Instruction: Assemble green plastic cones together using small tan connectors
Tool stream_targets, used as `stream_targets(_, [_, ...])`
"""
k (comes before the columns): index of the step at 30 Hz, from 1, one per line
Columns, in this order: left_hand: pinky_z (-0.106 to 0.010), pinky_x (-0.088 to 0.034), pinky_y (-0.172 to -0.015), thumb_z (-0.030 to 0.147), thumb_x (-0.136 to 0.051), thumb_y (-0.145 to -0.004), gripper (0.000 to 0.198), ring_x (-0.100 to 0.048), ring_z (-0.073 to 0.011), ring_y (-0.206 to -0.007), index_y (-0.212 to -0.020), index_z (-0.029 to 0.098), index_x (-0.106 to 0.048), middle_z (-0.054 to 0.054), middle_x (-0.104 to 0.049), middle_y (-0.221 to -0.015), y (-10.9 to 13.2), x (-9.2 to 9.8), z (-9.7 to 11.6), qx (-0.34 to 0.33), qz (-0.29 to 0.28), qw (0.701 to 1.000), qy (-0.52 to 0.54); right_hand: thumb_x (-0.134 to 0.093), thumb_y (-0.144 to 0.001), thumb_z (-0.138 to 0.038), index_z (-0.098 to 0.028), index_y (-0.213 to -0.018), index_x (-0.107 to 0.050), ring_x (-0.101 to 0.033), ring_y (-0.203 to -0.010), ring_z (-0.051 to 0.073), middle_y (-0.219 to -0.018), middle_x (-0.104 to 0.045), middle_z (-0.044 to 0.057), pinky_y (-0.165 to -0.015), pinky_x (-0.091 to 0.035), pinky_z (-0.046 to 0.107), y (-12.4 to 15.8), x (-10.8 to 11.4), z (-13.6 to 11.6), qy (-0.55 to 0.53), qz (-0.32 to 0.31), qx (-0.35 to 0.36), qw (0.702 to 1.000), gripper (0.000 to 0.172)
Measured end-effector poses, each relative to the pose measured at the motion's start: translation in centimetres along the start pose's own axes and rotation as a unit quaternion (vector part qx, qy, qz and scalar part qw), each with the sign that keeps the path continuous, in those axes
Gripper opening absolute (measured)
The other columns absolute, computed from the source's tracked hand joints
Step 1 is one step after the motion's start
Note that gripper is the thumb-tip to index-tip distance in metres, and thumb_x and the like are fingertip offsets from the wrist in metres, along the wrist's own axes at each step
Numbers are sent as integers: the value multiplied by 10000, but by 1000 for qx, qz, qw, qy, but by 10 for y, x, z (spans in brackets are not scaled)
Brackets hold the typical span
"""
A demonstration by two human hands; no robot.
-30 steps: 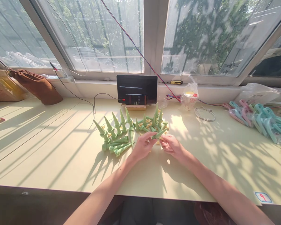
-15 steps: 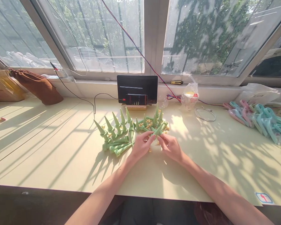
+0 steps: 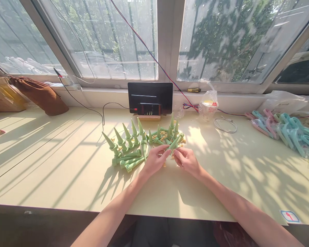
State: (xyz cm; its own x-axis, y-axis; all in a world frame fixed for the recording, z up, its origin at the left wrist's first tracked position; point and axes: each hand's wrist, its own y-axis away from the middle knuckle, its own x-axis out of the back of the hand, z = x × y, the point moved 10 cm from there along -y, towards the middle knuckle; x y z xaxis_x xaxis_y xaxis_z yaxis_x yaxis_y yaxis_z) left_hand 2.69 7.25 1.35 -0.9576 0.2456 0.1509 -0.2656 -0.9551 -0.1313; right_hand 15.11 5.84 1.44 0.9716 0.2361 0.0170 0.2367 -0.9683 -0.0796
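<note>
A pale green plastic watering spike (image 3: 173, 142) slants up and to the right between my hands. My left hand (image 3: 156, 159) is closed on it, thumb and fingers pinching its lower part. Close by, my right hand (image 3: 187, 160) pinches with its fingertips at the near side of the spike; whatever is between them is too small to make out. Left of my hands, several green cone-topped spikes (image 3: 120, 138) stand in a row. In front of that row lie several long green spikes (image 3: 130, 160). Just beyond my fingers is a heap of green parts (image 3: 158, 140) mixed with small tan pieces.
A dark tablet (image 3: 150, 92) with a phone (image 3: 149, 109) before it stands at the back. Further right are a bagged cup (image 3: 208, 106), a coiled white cable (image 3: 225, 125) and pink and teal wrapped items (image 3: 289, 128). A brown pouch (image 3: 45, 97) lies back left.
The right fingers have shifted very slightly at the spike. My left hand keeps its hold, and the green parts on the table stay put. The whole view shifts a little.
</note>
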Motion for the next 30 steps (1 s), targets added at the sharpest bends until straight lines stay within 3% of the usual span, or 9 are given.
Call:
stream_targets(3, [-210, -404, -429, 517, -655, -847, 494, -465, -92, -488, -1174, 148, -692, 2, -591, -622, 0, 1, -4, 7, 6, 1000, 5, -680, -802, -575, -170, -699, -581, -278, -351, 38, -537, -428, -63, -347, -166, 209, -1, -6, 17, -131, -34, -96, 986, 429])
stream_targets(6, [-217, -418, -438, 510, -667, -840, 508, -474, -97, -496, -1199, 151, -678, 7, -577, -611, -1, 1, -7, 7, 3, 1000, 8, -759, -743, -512, -149, -718, -599, -199, -371, 14, -535, -382, -85, -333, -125, 177, 1, -16, 28, -239, -91, -166, 952, 398])
stream_targets(9, [-220, -423, -437, 510, -663, -845, 507, -476, -100, -497, -1211, 160, -672, 9, -568, -610, -2, -1, -7, 5, -2, 1000, 9, -786, -724, -453, -150, -725, -589, -149, -375, 5, -534, -361, -98, -317, -116, 156, 1, -19, 32, -288, -112, -198, 930, 361])
stream_targets(12, [-220, -424, -435, 510, -658, -849, 502, -474, -99, -493, -1207, 158, -669, 6, -577, -619, -2, 0, -7, 6, 7, 1000, 4, -800, -709, -489, -148, -708, -588, -182, -365, 3, -522, -376, -95, -315, -129, 153, -1, -18, 31, -275, -93, -193, 937, 401])
stream_targets(17, [-224, -439, -470, 505, -645, -857, 468, -497, -99, -504, -1161, 152, -696, -8, -626, -649, -2, 4, 0, -7, 32, 999, -16, -683, -795, -627, -162, -710, -584, -318, -344, 37, -535, -445, -61, -324, -215, 190, -4, -4, 19, -148, -2, -101, 984, 483])
stream_targets(21, [-220, -439, -494, 506, -631, -867, 424, -553, -114, -541, -1095, 161, -726, -24, -662, -672, -3, 7, 4, -11, 47, 999, -9, -579, -903, -574, -182, -779, -585, -423, -385, 81, -584, -521, -31, -382, -348, 235, -2, 4, 1, 0, 37, 9, 999, 412])
stream_targets(26, [-202, -391, -470, 497, -622, -878, 388, -510, -97, -521, -1030, 158, -732, -8, -617, -634, -2, 8, 6, -10, 51, 999, -2, -541, -954, -453, -178, -868, -618, -572, -574, 140, -735, -638, 28, -559, -478, 273, 3, 11, -23, 173, 72, 156, 970, 299])
stream_targets(30, [-195, -366, -456, 494, -623, -879, 367, -455, -81, -504, -997, 164, -734, 10, -573, -620, -1, 6, 7, -8, 41, 999, -6, -496, -982, -381, -177, -817, -616, -559, -613, 146, -714, -623, 33, -608, -483, 276, 5, 15, -30, 258, 107, 218, 935, 289])
